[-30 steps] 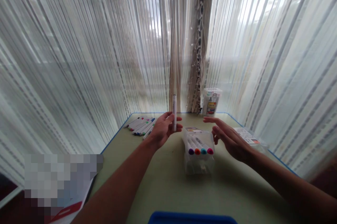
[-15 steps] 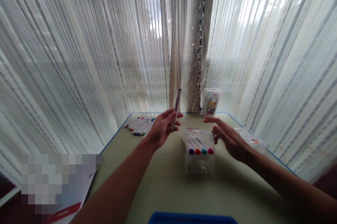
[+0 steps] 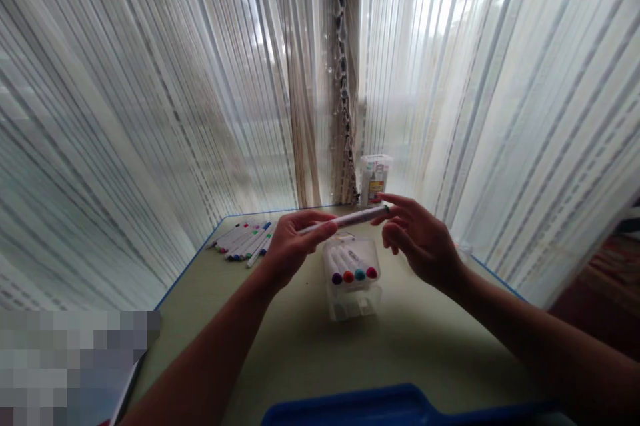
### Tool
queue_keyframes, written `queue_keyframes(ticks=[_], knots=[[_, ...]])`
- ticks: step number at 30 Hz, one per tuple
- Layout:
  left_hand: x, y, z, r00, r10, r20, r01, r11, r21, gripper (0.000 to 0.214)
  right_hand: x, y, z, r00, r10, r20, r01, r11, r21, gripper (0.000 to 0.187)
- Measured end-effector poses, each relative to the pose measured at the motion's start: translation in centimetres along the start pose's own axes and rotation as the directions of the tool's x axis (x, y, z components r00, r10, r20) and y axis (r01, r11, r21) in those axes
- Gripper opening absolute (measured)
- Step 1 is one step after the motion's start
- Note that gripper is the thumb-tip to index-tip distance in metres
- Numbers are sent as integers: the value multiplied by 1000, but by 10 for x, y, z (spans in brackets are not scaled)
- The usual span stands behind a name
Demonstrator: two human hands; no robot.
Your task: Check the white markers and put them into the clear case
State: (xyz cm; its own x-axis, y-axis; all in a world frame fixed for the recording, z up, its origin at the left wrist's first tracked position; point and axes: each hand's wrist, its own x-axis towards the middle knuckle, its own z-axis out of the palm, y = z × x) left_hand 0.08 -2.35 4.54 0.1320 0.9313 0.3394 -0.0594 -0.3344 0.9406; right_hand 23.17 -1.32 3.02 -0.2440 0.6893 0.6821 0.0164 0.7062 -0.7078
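Observation:
My left hand (image 3: pixel 290 247) pinches one end of a white marker (image 3: pixel 350 218) that lies almost level above the table. My right hand (image 3: pixel 420 239) has its fingers spread, and its fingertips meet the marker's far end near the green cap. Just below them a clear plastic marker case (image 3: pixel 353 279) lies on the pale green table (image 3: pixel 310 339), with several markers inside showing purple, orange, teal and pink ends. A row of several loose markers (image 3: pixel 243 241) lies on the table to the left.
A small clear container (image 3: pixel 376 178) stands at the table's far corner by the curtains. Sheer striped curtains close in the table on all sides. A blue tray edge (image 3: pixel 360 406) shows at the bottom. A blurred patch covers the lower left.
The marker has swung from upright to nearly level. My right hand has risen to touch its far end. The view has shifted, so everything sits further left.

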Motion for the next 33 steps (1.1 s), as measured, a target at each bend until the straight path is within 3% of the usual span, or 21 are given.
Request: queue_keyframes(ticks=[4,9,14,25,33], knots=[[-1,2,3,1000,-23,12,22,1000,22,24,-2,-6,2,999,-11,-51,9,999,-32,29],[0,4,1,1000,1,-28,-7,979,-205,26,0,-7,5,992,23,-124,-22,1000,13,24],[1,6,-3,995,-58,-80,26,936,-351,26,6,-4,5,978,77,-195,-63,995,79,27],[4,2,-9,990,-134,-44,91,847,-524,24,9,1,5,975,143,-170,-126,986,107,31],[8,-9,-13,990,-131,-54,82,839,-538,32,9,1,3,974,168,-151,-150,981,122,30]])
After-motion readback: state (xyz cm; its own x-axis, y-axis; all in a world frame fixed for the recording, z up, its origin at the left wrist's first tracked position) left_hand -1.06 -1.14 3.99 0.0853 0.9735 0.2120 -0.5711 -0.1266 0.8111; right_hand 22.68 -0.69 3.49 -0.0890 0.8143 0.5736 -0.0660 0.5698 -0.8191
